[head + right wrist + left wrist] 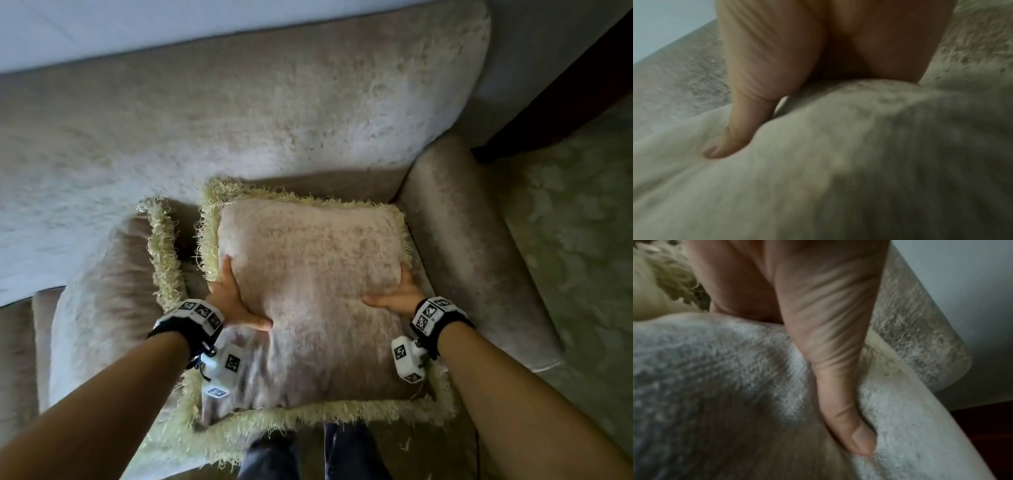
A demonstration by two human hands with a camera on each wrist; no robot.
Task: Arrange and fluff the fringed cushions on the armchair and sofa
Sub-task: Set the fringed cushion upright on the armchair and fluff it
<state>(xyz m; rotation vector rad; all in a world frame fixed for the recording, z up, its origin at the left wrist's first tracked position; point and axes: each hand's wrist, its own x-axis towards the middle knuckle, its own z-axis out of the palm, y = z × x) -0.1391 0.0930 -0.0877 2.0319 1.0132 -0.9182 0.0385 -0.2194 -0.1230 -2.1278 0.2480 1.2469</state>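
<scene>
A person is standing over the sofa [274, 113] and holding a cushion [308, 291] between both hands, its pale fringe [308, 416] hanging over the front edge of the seat. The cushion is lying in the corner of the seat, close against the armrest [455, 240].

The left hand [229, 298] is pressing into the cushion's left side, thumb [846, 426] dug into the plush cover [725, 369]. The right hand [399, 296] is pressing into the right side, its thumb [729, 141] sinking into the fabric [859, 154]. The remaining fingers of both hands are hidden behind the cushion's sides, so whether they are curled around it or lying flat cannot be told.

A second cushion [113, 291] with the same fringe is lying just to the left, its edge beside the first. Marker-covered bands [200, 313] are strapped to both wrists. A patterned carpet [575, 222] is showing to the right of the armrest.
</scene>
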